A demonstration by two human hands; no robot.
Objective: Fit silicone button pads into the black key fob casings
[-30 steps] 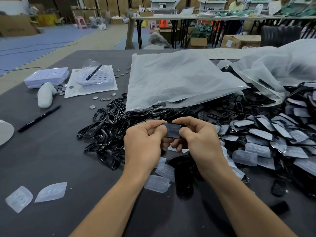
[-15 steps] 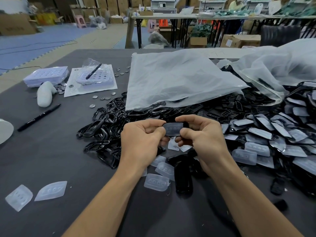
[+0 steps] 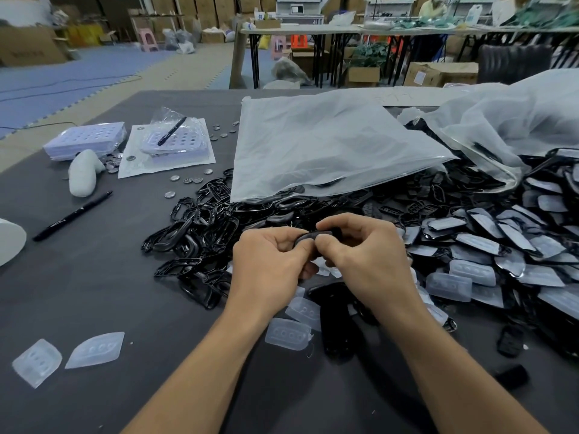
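Note:
A black key fob casing (image 3: 316, 235) is held above the table between both hands. My left hand (image 3: 269, 264) grips its left end with thumb and curled fingers. My right hand (image 3: 363, 255) pinches its right end, the thumb pressing on its near face. Whether a pad sits inside it is hidden by the fingers. Loose translucent silicone pads (image 3: 289, 334) lie just below my hands. A heap of black casings and frames (image 3: 200, 220) spreads to the left, and casings with pads fitted (image 3: 488, 245) pile up on the right.
Two loose pads (image 3: 94, 349) lie at the near left. A black marker (image 3: 72, 216), coin cells (image 3: 188, 180) and stacked trays (image 3: 84, 139) sit at the far left. Large plastic bags (image 3: 322, 145) cover the far middle and right of the dark table (image 3: 94, 277).
My hands have drawn closer together around the casing, tilting it so that less of its face shows. The right thumb now presses nearer the left thumb.

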